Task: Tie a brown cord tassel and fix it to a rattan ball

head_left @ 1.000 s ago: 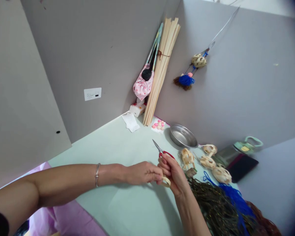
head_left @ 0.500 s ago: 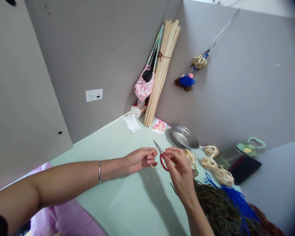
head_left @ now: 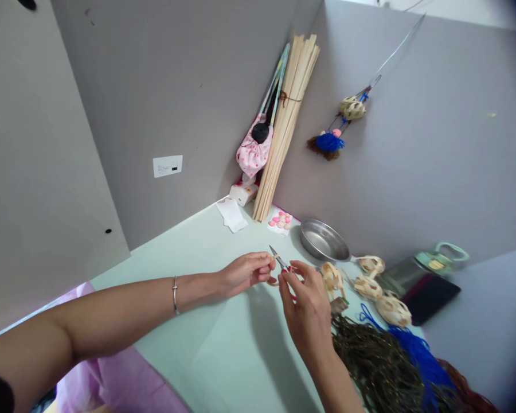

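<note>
My left hand (head_left: 246, 275) pinches a thin pale strip (head_left: 274, 281) between thumb and fingertips above the pale green tabletop. A short bit of the strip shows by the blades, and a curl of it hangs below my fingers. My right hand (head_left: 307, 307) is closed on small red-handled scissors (head_left: 279, 256), whose blades point up and to the left, close to the left fingertips. Most of the red handles are hidden behind my right fingers. Whether the blades touch the strip I cannot tell.
Right of my hands lie several woven pale balls (head_left: 393, 308), dark green yarn (head_left: 374, 367) and blue yarn (head_left: 421, 355). A metal bowl (head_left: 322, 241), pink beads (head_left: 280, 220) on paper and a bundle of wooden strips (head_left: 286, 126) stand farther back. A bottle (head_left: 408, 269) lies beside a dark phone (head_left: 432, 298).
My right hand has moved a little left and turned, covering more of the red handles. The scissor blades have come nearer to the strip at my left fingertips.
</note>
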`<state>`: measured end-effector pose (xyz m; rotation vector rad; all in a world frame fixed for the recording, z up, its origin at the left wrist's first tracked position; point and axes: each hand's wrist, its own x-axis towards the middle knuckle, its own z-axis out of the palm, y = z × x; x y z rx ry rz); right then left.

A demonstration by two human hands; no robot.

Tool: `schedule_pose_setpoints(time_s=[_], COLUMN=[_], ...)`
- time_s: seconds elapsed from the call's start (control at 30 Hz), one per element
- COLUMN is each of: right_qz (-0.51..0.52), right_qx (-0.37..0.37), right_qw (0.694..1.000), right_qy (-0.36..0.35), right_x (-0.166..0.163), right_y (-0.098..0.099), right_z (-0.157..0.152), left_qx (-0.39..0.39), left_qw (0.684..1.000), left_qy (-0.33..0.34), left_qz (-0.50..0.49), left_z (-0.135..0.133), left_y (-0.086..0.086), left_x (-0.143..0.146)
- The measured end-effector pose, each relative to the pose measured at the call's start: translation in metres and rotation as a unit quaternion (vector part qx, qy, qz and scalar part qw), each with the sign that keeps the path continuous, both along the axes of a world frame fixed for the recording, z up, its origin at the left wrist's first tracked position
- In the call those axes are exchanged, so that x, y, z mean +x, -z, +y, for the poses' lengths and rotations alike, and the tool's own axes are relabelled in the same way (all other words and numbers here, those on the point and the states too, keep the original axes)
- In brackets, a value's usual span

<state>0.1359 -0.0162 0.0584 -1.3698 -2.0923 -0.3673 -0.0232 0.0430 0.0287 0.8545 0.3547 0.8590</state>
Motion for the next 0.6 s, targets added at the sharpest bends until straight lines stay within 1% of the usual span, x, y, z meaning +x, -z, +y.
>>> schedule_pose_setpoints(time_s=[0.07,0.1,0.17,0.23,0.3,0.37,0.43,0.47,0.5,0.53,0.57,0.6], right_qz=[0.002,0.013,0.055,0.106,0.136,0.142,0.173,0.214,0.275,0.354,0.434,0.5], right_qx=[0.024,0.019,-0.034,-0.123,-0.193,-0.232,-0.26,-0.275,-0.295,-0.308,-0.33,-0.365], right_qw=[0.999,0.997,0.988,0.97,0.954,0.946,0.935,0.924,0.905,0.877,0.834,0.781], right_qy=[-0.043,-0.072,-0.139,-0.184,-0.187,-0.177,-0.167,-0.156,-0.135,-0.107,-0.086,-0.08], right_x=[-0.006,-0.009,-0.017,-0.023,-0.027,-0.028,-0.022,-0.017,-0.011,-0.004,0.002,0.008], right_y=[-0.006,-0.008,-0.012,-0.012,-0.012,-0.012,-0.013,-0.013,-0.013,-0.012,-0.011,-0.009], right_z=[-0.005,-0.007,-0.012,-0.018,-0.023,-0.025,-0.022,-0.019,-0.014,-0.008,-0.002,0.005], left_qx=[0.05,0.08,0.132,0.18,0.243,0.321,0.375,0.386,0.395,0.412,0.416,0.411], left_qw=[0.996,0.991,0.978,0.964,0.941,0.913,0.898,0.896,0.894,0.888,0.885,0.887], left_qy=[-0.036,-0.055,-0.075,-0.074,-0.075,-0.066,-0.032,-0.019,-0.008,0.015,0.031,0.036], left_qz=[0.057,0.087,0.139,0.183,0.223,0.243,0.229,0.219,0.209,0.206,0.209,0.208], left_z=[0.002,0.003,0.005,0.006,0.004,-0.003,-0.014,-0.02,-0.026,-0.031,-0.034,-0.035], left_y=[0.003,0.006,0.01,0.015,0.019,0.024,0.027,0.028,0.027,0.026,0.023,0.02], left_x=[0.0,0.001,0.0,0.0,0.002,0.006,0.01,0.012,0.014,0.014,0.014,0.013])
